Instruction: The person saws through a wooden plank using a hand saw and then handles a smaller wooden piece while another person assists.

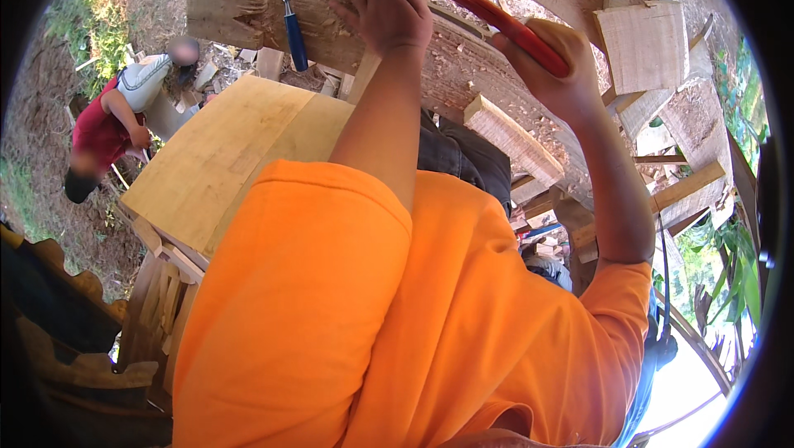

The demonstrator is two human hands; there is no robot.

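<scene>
My right hand (562, 63) is closed round the long red handle (504, 22) of a tool. A thin line runs from the handle's far end toward the top of the view; whether it is a blade seen edge-on I cannot tell. On the wooden beam (318, 22) in front of me rests my left hand (389, 14), palm down, fingers partly bent and apart, with nothing visible in it. A chisel (294, 38) with a dark blue handle and metal shaft lies across the beam, left of that hand.
A wide pale board (240, 142) stands at my left. Sawn wood blocks (641, 47) and a short offcut (513, 138) lie at the right among shavings. Beyond the board, at the far left, a person in a red and grey top (124, 109) bends over.
</scene>
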